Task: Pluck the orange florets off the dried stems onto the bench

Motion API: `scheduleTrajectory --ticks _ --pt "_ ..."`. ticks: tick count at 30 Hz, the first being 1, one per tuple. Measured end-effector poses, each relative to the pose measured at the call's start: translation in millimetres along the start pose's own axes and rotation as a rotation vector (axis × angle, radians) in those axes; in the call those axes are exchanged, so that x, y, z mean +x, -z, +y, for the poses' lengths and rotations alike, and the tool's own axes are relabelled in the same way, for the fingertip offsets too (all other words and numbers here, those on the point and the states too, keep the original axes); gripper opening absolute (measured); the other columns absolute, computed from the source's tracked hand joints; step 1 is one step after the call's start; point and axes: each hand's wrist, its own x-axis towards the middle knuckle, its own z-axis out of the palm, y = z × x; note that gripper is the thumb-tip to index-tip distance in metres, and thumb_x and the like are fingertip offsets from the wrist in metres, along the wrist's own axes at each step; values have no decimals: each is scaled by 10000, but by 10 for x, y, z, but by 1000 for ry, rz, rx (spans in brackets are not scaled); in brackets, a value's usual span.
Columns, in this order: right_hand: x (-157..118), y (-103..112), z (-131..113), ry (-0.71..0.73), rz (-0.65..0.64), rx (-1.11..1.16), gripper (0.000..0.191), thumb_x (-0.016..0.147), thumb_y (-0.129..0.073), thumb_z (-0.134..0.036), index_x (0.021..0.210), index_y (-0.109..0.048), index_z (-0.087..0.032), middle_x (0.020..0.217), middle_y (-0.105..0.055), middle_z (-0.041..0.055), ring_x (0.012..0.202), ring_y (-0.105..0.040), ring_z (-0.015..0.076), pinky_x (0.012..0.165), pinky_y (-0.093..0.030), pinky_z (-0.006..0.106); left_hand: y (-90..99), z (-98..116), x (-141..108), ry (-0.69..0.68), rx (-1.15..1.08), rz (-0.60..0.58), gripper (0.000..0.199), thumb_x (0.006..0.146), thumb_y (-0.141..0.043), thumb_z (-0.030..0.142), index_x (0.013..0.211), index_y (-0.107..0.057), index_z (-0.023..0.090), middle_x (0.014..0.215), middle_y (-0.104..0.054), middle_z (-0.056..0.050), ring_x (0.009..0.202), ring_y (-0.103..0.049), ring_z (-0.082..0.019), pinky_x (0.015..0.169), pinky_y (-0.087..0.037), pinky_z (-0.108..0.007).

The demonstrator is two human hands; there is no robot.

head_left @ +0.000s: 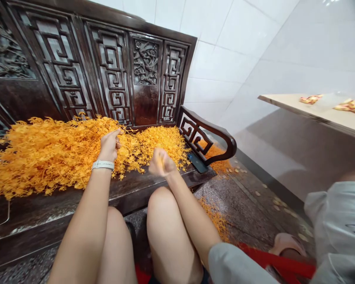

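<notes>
A large heap of orange artificial flower sprigs (56, 154) lies on the dark wooden bench. My left hand (109, 144), with a pale band on its wrist, is at the heap's right end, fingers pinched on a thin orange sprig (124, 129). Beside it, a smaller pile of short orange flower pieces (162, 138) sits near the armrest. In front of that pile, my right hand (162, 162) is closed and smeared by motion; a bit of orange shows between its fingers, and its exact shape is blurred.
A dark phone (197, 163) lies by the carved armrest (221, 138). More orange bits (214, 157) are scattered on the floor. At right, a board (319, 114) juts out with patterned items on it. Another person's grey-clad leg (340, 221) is close on the right.
</notes>
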Motion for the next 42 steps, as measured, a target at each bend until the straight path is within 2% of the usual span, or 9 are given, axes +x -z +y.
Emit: scheduleTrajectory --ticks 3,5,8,11,18,23,29,36,42 --pt "146 31 65 275 553 345 327 907 -681 -532 878 -657 -208 813 -770 31 588 -539 112 512 -425 203 4 8 8 9 -13 -2 278 693 -838 414 772 -696 188 501 -398 72 438 -327 -75 442 -256 -242" --pt "210 15 92 167 646 485 241 946 -615 -398 951 -671 -164 824 -752 46 580 -519 104 504 -408 198 -8 1 2 14 -13 7 264 731 -820 416 769 -693 188 500 -400 69 429 -330 -73 441 -253 -238" --pt "242 -30 116 21 610 464 163 899 -639 -272 976 -688 -137 656 -630 -21 493 -409 84 463 -333 195 -46 -7 -34 21 3 -21 323 785 -798 480 760 -679 180 504 -449 47 425 -384 -81 442 -265 -238" --pt "255 -71 139 76 674 229 149 860 -702 -281 961 -701 -172 667 -604 -45 495 -402 73 456 -296 199 -103 10 -93 25 22 -65 456 854 -733 611 747 -659 174 521 -511 15 431 -456 -93 447 -309 -235" --pt "320 -88 222 104 680 -268 508 837 -744 -673 1043 -718 -209 850 -656 -1 591 -507 91 511 -358 243 -255 95 -253 58 148 -122 666 871 -571 853 819 -668 197 531 -548 -16 456 -593 -147 425 -340 -230" --pt "329 -33 274 168 862 -440 531 774 -819 -687 1017 -661 -242 906 -644 -7 669 -526 103 550 -389 234 -278 106 -302 57 179 -172 682 845 -586 873 851 -698 200 539 -571 -37 476 -607 -158 411 -315 -238" --pt "319 -1 333 170 673 -513 473 819 -787 -664 855 -630 -219 648 -571 -46 531 -449 90 514 -335 253 -241 98 -245 43 210 -187 714 838 -545 904 813 -696 206 576 -600 -68 525 -623 -186 458 -344 -277" --pt "349 26 353 280 740 -419 513 793 -841 -597 1068 -583 -250 654 -597 -65 513 -491 98 506 -360 266 -186 178 -333 100 405 -519 538 605 -989 551 915 -743 187 832 -750 -80 600 -561 -110 528 -395 -226" --pt "335 67 354 288 767 -438 528 777 -847 -627 1042 -597 -244 661 -576 -61 529 -489 101 526 -390 275 -162 172 -313 61 386 -599 421 518 -1009 338 813 -766 161 721 -699 -47 609 -569 -117 541 -391 -242"
